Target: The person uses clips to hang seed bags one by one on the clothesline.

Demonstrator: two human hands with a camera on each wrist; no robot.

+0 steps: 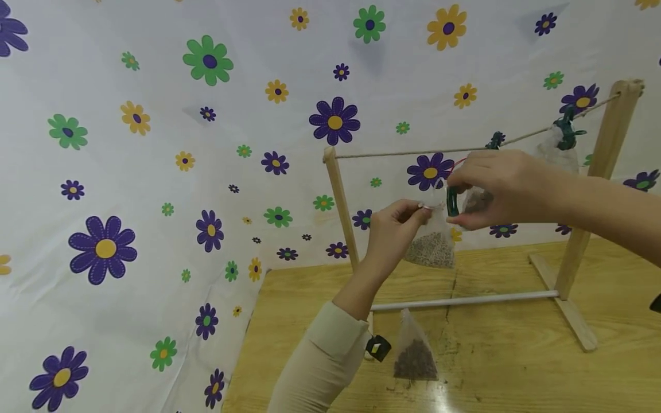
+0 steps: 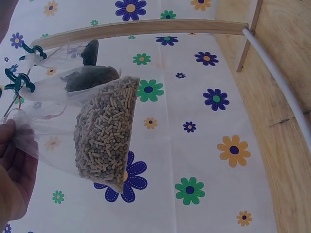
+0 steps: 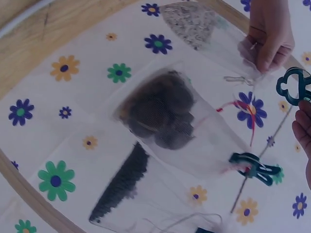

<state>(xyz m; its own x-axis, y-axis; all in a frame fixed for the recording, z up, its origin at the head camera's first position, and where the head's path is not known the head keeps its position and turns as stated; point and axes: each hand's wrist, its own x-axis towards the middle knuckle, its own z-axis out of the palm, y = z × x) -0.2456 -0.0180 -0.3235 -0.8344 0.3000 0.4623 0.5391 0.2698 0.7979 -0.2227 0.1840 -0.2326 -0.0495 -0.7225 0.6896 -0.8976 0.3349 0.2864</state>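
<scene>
My left hand (image 1: 395, 229) pinches the gathered top of a sheer mesh bag (image 1: 432, 249) holding pale pellets (image 2: 107, 133). The bag hangs below the fingers, near the rope (image 1: 403, 154). My right hand (image 1: 501, 186) holds a dark green clip (image 1: 452, 201) between thumb and fingers, just right of the bag's top. In the right wrist view the clip (image 3: 293, 87) is beside the rope, apart from the left hand (image 3: 272, 41). A second mesh bag with dark rounded lumps (image 3: 158, 109) hangs from the rope by a green clip (image 3: 255, 167).
Another hanging bag holds dark grains (image 3: 121, 182). Wooden posts (image 1: 614, 135) and a white bar (image 1: 465, 301) form the rack on the wooden table (image 1: 516, 367). A mesh bag with dark contents (image 1: 415, 358) stands on the table near a small black object (image 1: 378, 347).
</scene>
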